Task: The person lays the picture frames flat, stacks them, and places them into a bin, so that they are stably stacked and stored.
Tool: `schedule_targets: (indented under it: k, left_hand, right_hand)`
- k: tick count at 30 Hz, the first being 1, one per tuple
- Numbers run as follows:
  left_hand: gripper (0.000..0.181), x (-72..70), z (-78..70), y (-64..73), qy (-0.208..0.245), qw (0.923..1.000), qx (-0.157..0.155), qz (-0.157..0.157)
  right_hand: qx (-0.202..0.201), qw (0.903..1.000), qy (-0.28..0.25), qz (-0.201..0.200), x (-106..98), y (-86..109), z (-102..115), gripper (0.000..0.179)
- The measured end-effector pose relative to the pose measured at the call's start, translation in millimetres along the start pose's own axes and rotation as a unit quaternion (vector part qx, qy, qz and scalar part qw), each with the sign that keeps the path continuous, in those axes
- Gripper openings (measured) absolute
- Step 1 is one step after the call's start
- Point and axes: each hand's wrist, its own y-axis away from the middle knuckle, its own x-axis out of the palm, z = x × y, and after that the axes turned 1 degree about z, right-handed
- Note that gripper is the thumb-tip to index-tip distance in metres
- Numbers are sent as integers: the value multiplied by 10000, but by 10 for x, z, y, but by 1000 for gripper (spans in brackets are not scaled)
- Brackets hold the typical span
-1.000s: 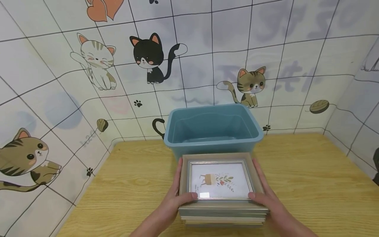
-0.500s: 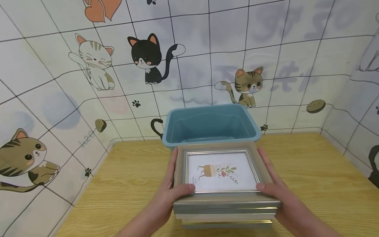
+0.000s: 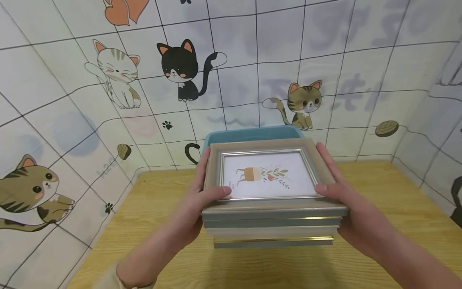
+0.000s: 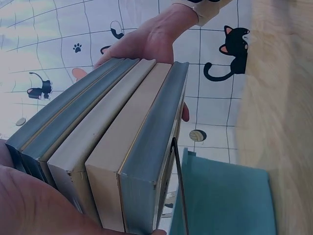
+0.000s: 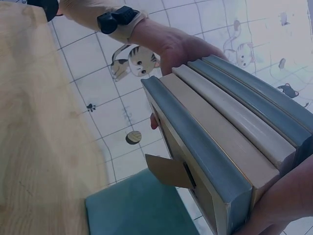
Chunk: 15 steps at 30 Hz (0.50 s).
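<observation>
Both hands hold a stack of several picture frames (image 3: 267,218) above the table. My left hand (image 3: 200,196) grips its left side and my right hand (image 3: 343,192) its right, with thumbs over the top frame's border and fingers along the sides. The top frame has a beige border and a print of a potted plant under glass. Blue-grey, white and beige edges (image 4: 142,122) show in the left wrist view. From the bottom frame's back a stand flap (image 5: 168,171) sticks out in the right wrist view. Behind the stack is a blue plastic bin (image 3: 252,133), mostly hidden in the head view.
The bin stands on a wood-grain table (image 3: 162,192) against the back wall (image 3: 245,80). Tile-patterned covering with cartoon cats lines the walls. A dark strap-on device (image 5: 117,18) sits on the left wrist.
Both hands have lifted the stack up off the table and toward the bin. It now covers most of the bin in the head view.
</observation>
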Motion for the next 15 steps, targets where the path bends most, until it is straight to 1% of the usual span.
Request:
schedule_targets:
  k: [5, 10, 15]
  left_hand:
    - [92, -24, -150, -68, -121, 9996, -205, -120]
    - [92, -46, -246, -192, -158, 9995, -98, -260]
    - [92, -69, -304, -364, 76, 9995, -68, -294]
  right_hand:
    - [-125, 9999, -72, 49, 33, -57, 149, 70]
    - [-334, 9993, -135, 123, 52, -146, 282, 69]
    - [-401, 9990, -147, 110, 51, -291, 382, 69]
